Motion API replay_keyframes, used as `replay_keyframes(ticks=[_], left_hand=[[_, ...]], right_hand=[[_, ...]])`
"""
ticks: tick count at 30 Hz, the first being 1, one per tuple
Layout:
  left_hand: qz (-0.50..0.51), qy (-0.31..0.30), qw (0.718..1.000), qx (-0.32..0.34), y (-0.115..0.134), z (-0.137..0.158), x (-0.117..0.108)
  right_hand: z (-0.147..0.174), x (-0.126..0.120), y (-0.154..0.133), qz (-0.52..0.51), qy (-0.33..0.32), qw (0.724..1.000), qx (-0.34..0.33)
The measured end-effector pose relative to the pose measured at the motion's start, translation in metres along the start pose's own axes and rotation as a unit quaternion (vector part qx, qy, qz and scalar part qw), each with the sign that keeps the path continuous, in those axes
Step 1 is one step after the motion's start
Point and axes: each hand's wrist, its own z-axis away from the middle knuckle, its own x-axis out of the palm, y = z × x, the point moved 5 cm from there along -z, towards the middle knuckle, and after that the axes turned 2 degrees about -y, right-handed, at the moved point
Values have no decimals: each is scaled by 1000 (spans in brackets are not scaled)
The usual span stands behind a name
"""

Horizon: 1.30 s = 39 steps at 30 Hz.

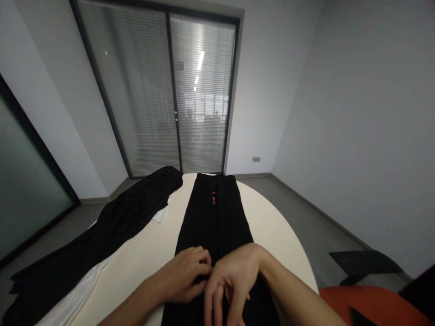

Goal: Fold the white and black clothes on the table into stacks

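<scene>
A long black garment, perhaps a skirt or trousers, is spread lengthwise on the pale round table. It has a line down its middle and small pink marks near its far end. Over its near part my two hands meet. My left hand has its fingers curled at the middle line, closed on the black cloth. My right hand is bent sharply at the wrist, fingers pointing down and curled in on the garment. The cloth between the fingers is largely hidden, and the right fingertips reach the picture's lower edge.
Another black garment lies in loose folds along the table's left side, with white cloth under it. An orange chair seat with a black armrest stands at the right. Beyond the table are glass panels with blinds.
</scene>
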Motion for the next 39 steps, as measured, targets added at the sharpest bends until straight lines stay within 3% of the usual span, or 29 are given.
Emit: replay_keyframes(ticks=[1,3,5,7,8,10,16,21,26,31,35,39], left_hand=[[2,-5,1000,7,1,-1,1],[2,-1,1000,17,2,-2,3],[3,18,1000,19,3,-2,1],[10,29,999,13,5,-3,0],[15,27,999,8,6,-3,0],[25,11,1000,-4,8,-2,2],[41,0,998,-38,-2,3,6],[27,-59,997,-33,-7,5,13],[46,-81,996,0,12,8,11],[57,-88,989,108,41,1,44],[79,-109,986,95,45,-7,74],[81,-124,982,114,46,-5,82]], right_hand=[[8,-9,0,-3,49,998,-31],[25,-39,6,15,224,971,-84],[44,-72,20,69,441,890,-91],[62,-94,34,176,613,769,-50],[66,-100,40,232,649,725,-22],[65,-105,48,312,658,685,24],[53,-102,57,378,633,666,114],[44,-105,68,361,608,692,147],[45,-107,70,360,606,695,141],[47,-109,71,355,603,701,139],[48,-108,70,353,597,707,139],[49,-106,68,355,586,715,136]])
